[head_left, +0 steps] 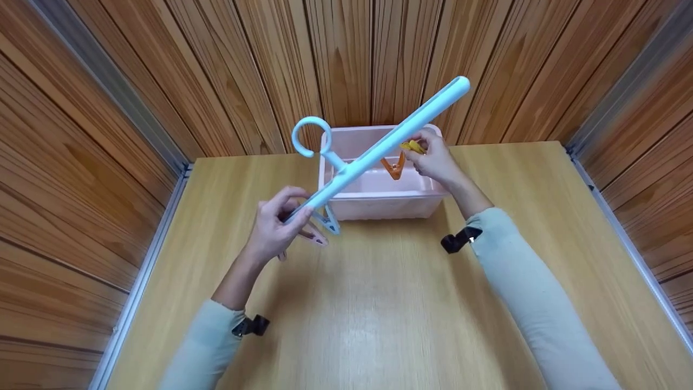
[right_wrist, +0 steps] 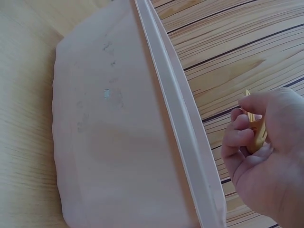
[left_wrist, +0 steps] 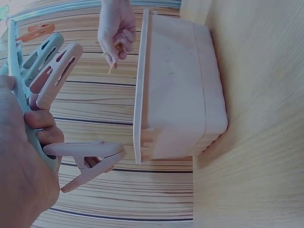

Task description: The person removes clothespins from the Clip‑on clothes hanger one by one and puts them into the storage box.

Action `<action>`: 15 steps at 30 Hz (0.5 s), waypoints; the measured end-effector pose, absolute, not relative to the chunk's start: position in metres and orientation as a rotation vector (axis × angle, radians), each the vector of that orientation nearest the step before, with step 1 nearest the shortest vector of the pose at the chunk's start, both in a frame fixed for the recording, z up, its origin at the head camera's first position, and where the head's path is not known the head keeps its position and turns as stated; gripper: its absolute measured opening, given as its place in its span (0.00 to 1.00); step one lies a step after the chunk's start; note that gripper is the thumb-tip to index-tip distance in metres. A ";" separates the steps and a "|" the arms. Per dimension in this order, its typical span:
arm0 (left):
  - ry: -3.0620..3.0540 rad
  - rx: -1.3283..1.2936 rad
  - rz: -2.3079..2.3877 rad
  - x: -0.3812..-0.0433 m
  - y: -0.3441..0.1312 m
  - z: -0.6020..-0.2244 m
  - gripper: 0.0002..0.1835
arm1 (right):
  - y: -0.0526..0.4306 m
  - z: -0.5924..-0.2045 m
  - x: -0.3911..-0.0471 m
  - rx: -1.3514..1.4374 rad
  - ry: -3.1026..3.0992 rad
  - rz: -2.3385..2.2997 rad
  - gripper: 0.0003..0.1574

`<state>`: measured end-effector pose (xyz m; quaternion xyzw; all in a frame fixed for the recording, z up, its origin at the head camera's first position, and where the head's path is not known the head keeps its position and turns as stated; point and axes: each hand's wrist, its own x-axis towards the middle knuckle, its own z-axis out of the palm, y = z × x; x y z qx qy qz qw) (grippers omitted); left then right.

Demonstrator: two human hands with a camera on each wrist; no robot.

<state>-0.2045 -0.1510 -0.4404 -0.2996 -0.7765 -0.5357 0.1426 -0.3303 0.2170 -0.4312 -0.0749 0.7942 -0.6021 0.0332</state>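
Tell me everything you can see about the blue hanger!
The hanger is light blue, smooth and plastic-looking, with a long bar and a round, open hook. It slants in mid-air, across the pink tub in the head view. The left hand grips its near end. An orange clip, a blue clip and two pink clips are attached.

Clips (head_left: 397, 174) on hanger (head_left: 379, 149), bin (head_left: 387, 195) bhnd

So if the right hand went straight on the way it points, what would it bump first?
Probably the blue hanger: the right hand, pinching a yellow clip, points toward it, though it might pass underneath.
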 end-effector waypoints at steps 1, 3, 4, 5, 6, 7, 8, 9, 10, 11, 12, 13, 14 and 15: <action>-2.246 -0.860 -1.547 -0.204 -0.151 -0.441 0.13 | 0.217 -0.431 -0.330 -0.227 2.446 -1.837 0.13; -2.252 -0.854 -1.552 -0.204 -0.151 -0.443 0.13 | 0.219 -0.432 -0.330 -0.230 2.449 -1.806 0.15; -2.252 -0.851 -1.553 -0.204 -0.151 -0.443 0.13 | 0.220 -0.433 -0.330 -0.240 2.447 -1.791 0.17; -2.250 -0.851 -1.556 -0.204 -0.151 -0.444 0.13 | 0.222 -0.434 -0.330 -0.248 2.441 -1.785 0.19; -2.248 -0.850 -1.557 -0.204 -0.151 -0.444 0.13 | 0.223 -0.434 -0.329 -0.258 2.432 -1.781 0.21; -2.244 -0.851 -1.558 -0.204 -0.151 -0.444 0.13 | 0.224 -0.435 -0.329 -0.270 2.415 -1.786 0.23; -2.238 -0.853 -1.560 -0.204 -0.151 -0.444 0.13 | 0.226 -0.436 -0.329 -0.283 2.393 -1.798 0.25; -2.232 -0.858 -1.559 -0.205 -0.151 -0.444 0.13 | 0.227 -0.438 -0.330 -0.290 2.370 -1.816 0.27; -2.227 -0.862 -1.557 -0.205 -0.151 -0.444 0.13 | 0.228 -0.439 -0.330 -0.297 2.349 -1.837 0.29; -2.223 -0.866 -1.558 -0.205 -0.151 -0.444 0.13 | 0.229 -0.440 -0.330 -0.300 2.331 -1.859 0.29; -2.225 -0.866 -1.559 -0.206 -0.151 -0.444 0.13 | 0.230 -0.442 -0.330 -0.308 2.318 -1.879 0.30; -2.228 -0.864 -1.561 -0.206 -0.151 -0.444 0.13 | 0.230 -0.443 -0.330 -0.315 2.305 -1.898 0.30; -2.229 -0.863 -1.560 -0.206 -0.151 -0.445 0.13 | 0.231 -0.444 -0.330 -0.319 2.298 -1.913 0.31; -2.233 -0.861 -1.559 -0.206 -0.151 -0.446 0.13 | 0.231 -0.445 -0.330 -0.323 2.291 -1.931 0.31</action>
